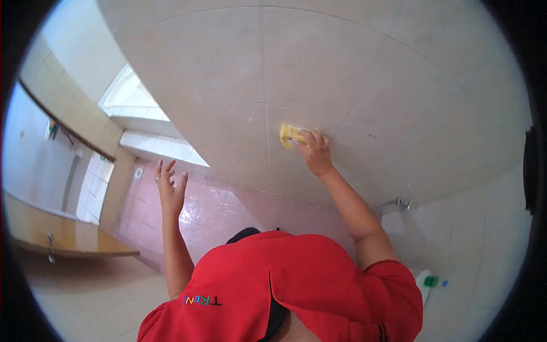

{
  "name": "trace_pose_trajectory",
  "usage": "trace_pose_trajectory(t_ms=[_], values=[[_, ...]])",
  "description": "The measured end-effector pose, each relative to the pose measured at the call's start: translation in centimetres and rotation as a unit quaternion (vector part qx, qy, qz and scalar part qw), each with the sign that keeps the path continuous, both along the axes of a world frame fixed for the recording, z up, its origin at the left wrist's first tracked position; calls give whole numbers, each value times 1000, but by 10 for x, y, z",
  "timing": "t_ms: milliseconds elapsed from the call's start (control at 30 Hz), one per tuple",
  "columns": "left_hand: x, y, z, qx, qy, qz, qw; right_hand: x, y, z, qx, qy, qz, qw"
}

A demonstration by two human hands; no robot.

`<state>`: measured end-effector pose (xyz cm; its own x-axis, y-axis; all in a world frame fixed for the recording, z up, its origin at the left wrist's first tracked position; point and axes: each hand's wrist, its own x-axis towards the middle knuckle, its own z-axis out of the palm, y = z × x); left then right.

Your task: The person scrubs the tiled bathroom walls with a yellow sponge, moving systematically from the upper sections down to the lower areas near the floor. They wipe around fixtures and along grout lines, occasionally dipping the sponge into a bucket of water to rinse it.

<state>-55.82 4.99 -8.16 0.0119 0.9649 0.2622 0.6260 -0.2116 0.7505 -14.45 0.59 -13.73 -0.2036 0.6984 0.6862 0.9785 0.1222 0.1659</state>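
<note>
My right hand (316, 151) presses a yellow sponge (287, 136) against the pale tiled wall (213, 81) in front of me. The sponge is bent under my fingers, and part of it is hidden by them. Grout lines run across the wall around it. My left hand (172, 184) is raised to the left with its fingers apart and slightly curled. It holds nothing, and a ring shows on one finger. Behind it in the picture lie the pink tiled floor (239, 205) and a white tiled step (160, 145).
A metal tap (401, 204) juts out low on the right. At the lower right is a white container with a green part (430, 281). A wooden door (85, 239) with a metal handle stands at the left, beside an opening. The floor looks shiny.
</note>
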Motion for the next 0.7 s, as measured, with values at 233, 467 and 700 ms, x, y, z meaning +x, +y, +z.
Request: trace_pose_trajectory(t_ms=[233, 467, 700], values=[[-36, -22, -20, -13, -13, 92, 996, -51, 62, 109, 190, 46, -34, 980], [-43, -28, -39, -16, -68, 115, 991, -46, 78, -5, -54, -127, 92, 986], [-83, -28, -65, -2, -36, 180, 983, -109, 132, 129, 156, -37, 27, 987]])
